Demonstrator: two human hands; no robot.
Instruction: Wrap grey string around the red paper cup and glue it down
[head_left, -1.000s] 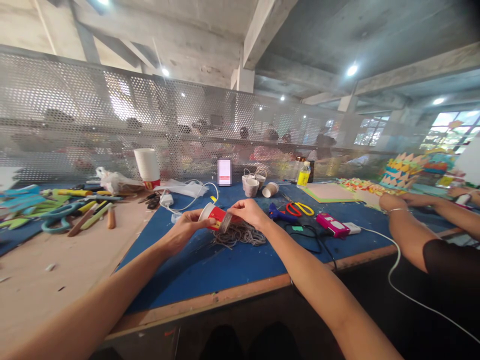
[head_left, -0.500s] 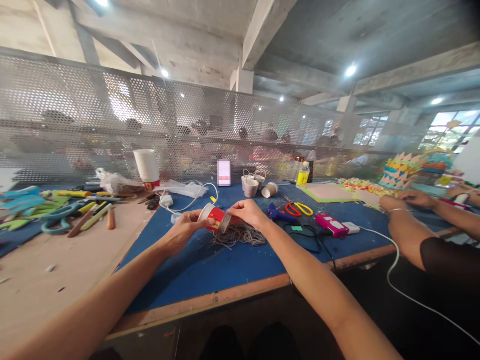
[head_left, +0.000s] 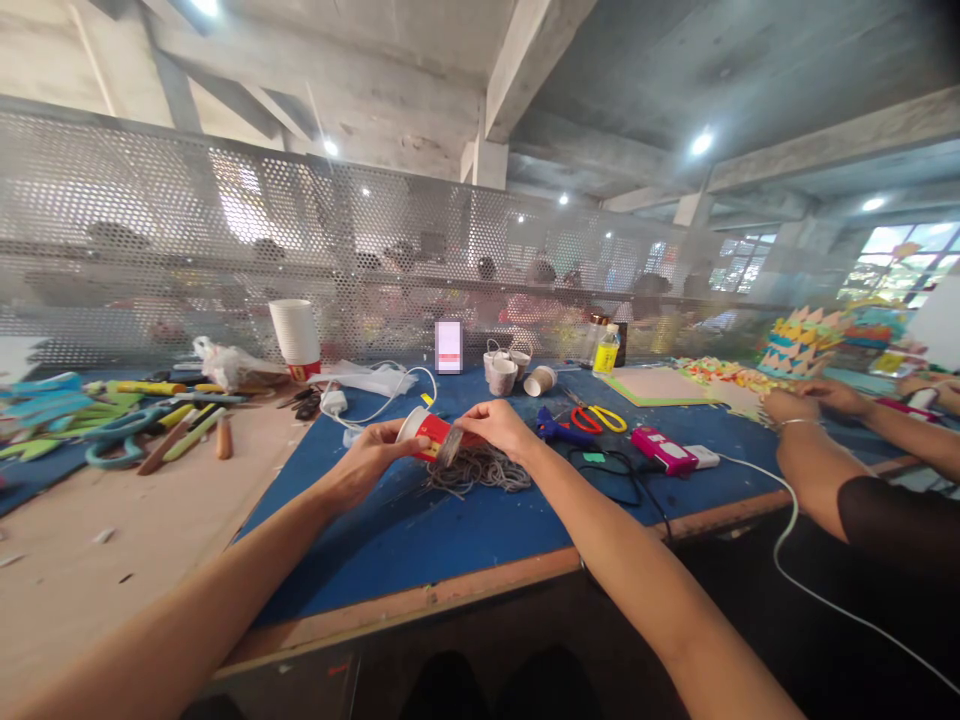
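My left hand is closed around a red and white paper cup, tilted with its open mouth toward the upper left. Grey cord is wound around the base end of this cup. At that end my right hand pinches the grey cord, fingertips pressed together; the exact strand is too small to make out. Below both hands a loose heap of the same cord lies on the blue table mat. Beyond them stand several small cord-covered cups with handles, and one handleless cup lies on its side.
Right of the heap are a blue glue gun, scissors and a magenta box with a white cable. A stack of paper cups and tools are at left. Another person's arm rests at right.
My hands and the cup stay practically in place. At the right, the other person's hands have shifted slightly.
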